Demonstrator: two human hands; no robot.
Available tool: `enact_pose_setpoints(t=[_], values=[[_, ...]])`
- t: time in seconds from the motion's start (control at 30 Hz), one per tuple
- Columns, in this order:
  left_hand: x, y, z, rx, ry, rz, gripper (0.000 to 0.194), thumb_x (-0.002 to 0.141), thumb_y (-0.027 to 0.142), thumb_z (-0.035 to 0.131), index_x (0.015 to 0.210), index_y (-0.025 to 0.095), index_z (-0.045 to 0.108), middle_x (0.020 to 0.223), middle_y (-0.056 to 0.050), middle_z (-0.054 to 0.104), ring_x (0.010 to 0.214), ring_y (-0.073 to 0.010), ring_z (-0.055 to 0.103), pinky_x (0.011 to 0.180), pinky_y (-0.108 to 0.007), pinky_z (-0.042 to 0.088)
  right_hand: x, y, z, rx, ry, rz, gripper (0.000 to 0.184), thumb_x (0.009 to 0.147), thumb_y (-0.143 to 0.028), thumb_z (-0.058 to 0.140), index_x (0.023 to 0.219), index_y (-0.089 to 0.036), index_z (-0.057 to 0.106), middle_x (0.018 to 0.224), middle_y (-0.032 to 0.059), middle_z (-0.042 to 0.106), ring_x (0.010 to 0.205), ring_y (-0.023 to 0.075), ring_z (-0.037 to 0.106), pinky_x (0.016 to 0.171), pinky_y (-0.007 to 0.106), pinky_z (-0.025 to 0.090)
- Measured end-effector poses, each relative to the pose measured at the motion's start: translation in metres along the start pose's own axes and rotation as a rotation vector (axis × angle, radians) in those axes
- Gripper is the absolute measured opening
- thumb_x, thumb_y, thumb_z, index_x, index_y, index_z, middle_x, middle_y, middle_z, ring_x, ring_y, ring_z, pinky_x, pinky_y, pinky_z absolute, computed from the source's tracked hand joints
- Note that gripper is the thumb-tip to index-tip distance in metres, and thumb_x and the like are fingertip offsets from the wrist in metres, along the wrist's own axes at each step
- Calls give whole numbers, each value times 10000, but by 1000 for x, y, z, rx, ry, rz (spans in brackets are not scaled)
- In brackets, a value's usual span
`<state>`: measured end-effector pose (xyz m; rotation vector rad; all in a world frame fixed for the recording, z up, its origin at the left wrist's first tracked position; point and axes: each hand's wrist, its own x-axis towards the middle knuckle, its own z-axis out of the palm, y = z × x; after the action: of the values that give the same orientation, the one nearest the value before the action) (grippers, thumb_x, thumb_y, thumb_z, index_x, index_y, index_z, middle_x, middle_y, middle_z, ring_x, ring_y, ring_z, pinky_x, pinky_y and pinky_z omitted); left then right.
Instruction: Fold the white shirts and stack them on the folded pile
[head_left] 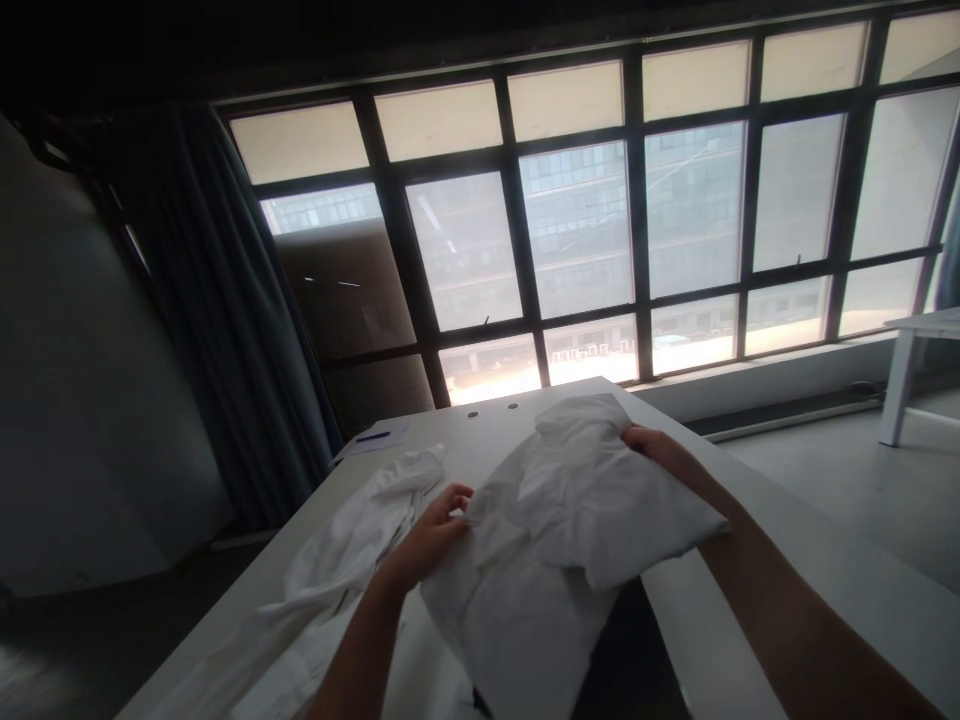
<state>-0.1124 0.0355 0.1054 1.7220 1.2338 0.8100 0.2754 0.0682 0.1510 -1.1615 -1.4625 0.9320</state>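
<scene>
Far left there's a dark wall (90, 350) w/ a long blue-gray curtain (232, 310) hanging down beside the window, nothing much going on there. Moving right, a second white cloth (349, 565) is lying all crumpled on the white table (480, 425), w/ one long bit trailing toward the bottom of the shot; can't tell exactly what garment it is. Up past it, a sheet of paper (373, 440) is sitting near the far table corner w/ a blue pen (373, 436) lying on it, and two small round holes (493, 409) are showing in the tabletop near the far edge. Next up, the L hand (427, 540) is clenching, fingers curled and pinching the left edge of the big white cloth (555, 560), just beside the crumpled one but not on it afaict. That big cloth is bunched up in the middle of the table, w/ its lower part hanging out over a dark gap (622, 650). The R hand (664, 455) is grasping its far right edge, fingers over the top of the fabric. Behind all this a big black-framed window (577, 230) is taking up the whole back wall, w/ a building showing through it. Far right, a white side table (907, 360) is standing on the pale gray floor (840, 490).
</scene>
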Motion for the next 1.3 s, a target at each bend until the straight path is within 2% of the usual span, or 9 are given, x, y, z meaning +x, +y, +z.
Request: enact_pose_setpoints(t=[0.2,0.33,0.43,0.57,0.7,0.83,0.93,1.03,1.3], values=[[-33,-6,-80,61,77,-167,600,698,413,573,1273,254,510,1073,-14,659,921,-234,651,792,-309,513,-9,3,-3,295,-324,88,352,733,-340,600,1060,-211,588,914,51,690,814,210,668,778,345,537],[-33,-21,-86,473,98,-273,551,753,529,559,1196,202,581,1134,-62,665,1022,-271,639,859,-331,496,-5,34,6,-254,-216,83,451,819,-318,580,1249,-196,519,946,70,688,825,212,667,751,354,534],[-26,-20,-71,616,79,-313,495,709,551,633,1037,180,625,991,-66,686,962,-291,642,821,-345,489,-5,52,17,-656,-173,22,424,806,-249,618,1217,-152,577,1051,140,678,973,260,647,884,420,493],[-21,1,-32,681,-140,-214,404,759,501,647,1036,207,638,1022,-43,695,934,-245,639,777,-305,484,-24,56,61,-673,-381,-156,382,864,-395,625,1190,-197,646,1111,117,679,1057,253,626,970,385,450],[-17,14,16,807,-248,-158,243,745,393,664,907,214,650,924,-20,692,829,-226,617,742,-314,468,-55,57,117,-807,-593,-252,676,730,-571,734,1301,-237,599,1359,145,568,1265,362,515,1039,499,401],[-13,9,53,821,-328,-126,244,752,399,677,932,234,666,908,-23,701,812,-236,624,731,-329,477,-66,64,135,-937,-585,-268,573,693,-446,759,1204,-214,642,1313,155,602,1215,400,544,966,523,436],[-13,3,67,829,-320,-82,289,768,378,666,1023,243,657,1003,-47,702,894,-252,634,791,-345,488,-53,63,119,-918,-492,-263,180,805,-231,593,950,-191,692,1059,120,709,977,284,655,835,376,466],[-12,1,72,844,-287,-35,260,800,342,626,1038,237,642,1057,-67,687,945,-259,635,834,-353,489,-27,57,84,-862,-387,-218,111,828,-206,556,851,-200,664,901,78,723,841,223,653,731,299,430],[-7,0,78,902,-213,89,183,856,170,497,949,272,617,1027,-53,682,931,-232,643,805,-326,464,20,71,-72,-840,-56,-27,205,919,-220,437,816,-182,611,860,118,713,790,211,633,699,299,417]])
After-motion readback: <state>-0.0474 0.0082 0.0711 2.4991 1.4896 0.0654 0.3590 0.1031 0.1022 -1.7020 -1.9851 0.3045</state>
